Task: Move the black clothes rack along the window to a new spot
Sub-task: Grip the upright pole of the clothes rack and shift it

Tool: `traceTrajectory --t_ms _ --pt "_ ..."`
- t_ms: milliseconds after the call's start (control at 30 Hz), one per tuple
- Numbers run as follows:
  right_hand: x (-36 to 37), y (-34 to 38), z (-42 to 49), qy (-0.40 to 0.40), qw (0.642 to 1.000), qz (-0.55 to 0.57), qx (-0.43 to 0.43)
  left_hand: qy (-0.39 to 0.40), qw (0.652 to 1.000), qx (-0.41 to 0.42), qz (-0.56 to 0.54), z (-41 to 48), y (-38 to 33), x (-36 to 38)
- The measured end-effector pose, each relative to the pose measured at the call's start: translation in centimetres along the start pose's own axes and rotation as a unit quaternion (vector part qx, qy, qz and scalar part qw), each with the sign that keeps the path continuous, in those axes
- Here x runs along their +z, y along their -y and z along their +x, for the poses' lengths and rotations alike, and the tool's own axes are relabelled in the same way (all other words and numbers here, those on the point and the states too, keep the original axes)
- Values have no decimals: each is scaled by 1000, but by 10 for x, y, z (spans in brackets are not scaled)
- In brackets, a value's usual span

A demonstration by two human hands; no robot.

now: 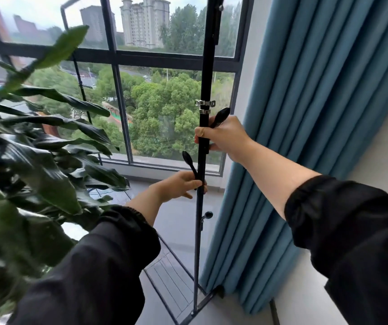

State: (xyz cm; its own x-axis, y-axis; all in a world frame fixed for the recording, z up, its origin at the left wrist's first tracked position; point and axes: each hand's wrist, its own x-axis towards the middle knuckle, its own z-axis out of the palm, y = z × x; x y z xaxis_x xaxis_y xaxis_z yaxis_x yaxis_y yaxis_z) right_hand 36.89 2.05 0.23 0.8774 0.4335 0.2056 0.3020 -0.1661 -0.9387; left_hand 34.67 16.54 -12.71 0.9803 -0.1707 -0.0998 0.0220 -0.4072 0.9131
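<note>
The black clothes rack [206, 73] stands in front of the window, its near upright pole running from the top of the view down to a base frame with a low shelf [172, 277] on the floor. My right hand [223, 137] is closed around that pole just below a metal clamp, beside a black hook peg. My left hand [181, 184] grips the same pole lower down, next to another peg. The rack's far upright [78, 73] shows at the left against the glass, partly hidden by leaves.
A large leafy plant [36, 148] fills the left side, close to my left arm. A blue curtain [317, 113] hangs right of the pole, touching the rack's base corner. The window frame [118, 90] and its sill are behind; grey floor lies below.
</note>
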Motion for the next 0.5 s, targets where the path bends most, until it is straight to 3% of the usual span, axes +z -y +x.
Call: traceTrajectory --t_ms 500 --pt "78 23 -1 13 999 23 -18 -68 995 -8 -77 -65 28 -41"
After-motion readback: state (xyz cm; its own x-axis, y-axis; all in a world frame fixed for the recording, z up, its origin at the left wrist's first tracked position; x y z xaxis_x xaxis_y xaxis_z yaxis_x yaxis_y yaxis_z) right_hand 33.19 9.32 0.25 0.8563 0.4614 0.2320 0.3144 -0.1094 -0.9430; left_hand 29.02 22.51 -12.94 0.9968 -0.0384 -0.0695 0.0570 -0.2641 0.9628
